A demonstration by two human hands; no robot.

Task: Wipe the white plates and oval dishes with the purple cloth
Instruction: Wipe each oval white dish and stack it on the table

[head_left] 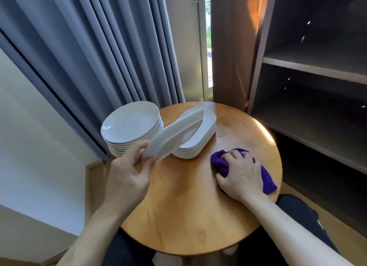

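Observation:
A stack of several round white plates (131,126) stands at the back left of the round wooden table (188,206). To its right is a stack of several white oval dishes (200,134). My left hand (129,174) grips one oval dish (170,136) by its near end and holds it tilted on edge above the oval stack. My right hand (241,174) lies on the bunched purple cloth (266,178) at the table's right side, fingers curled over it.
Grey curtains (89,57) hang behind the table at the left. A dark shelf unit (309,76) stands close at the right. A few water drops (218,140) lie on the tabletop near the oval stack. My dark-trousered knees are under the table.

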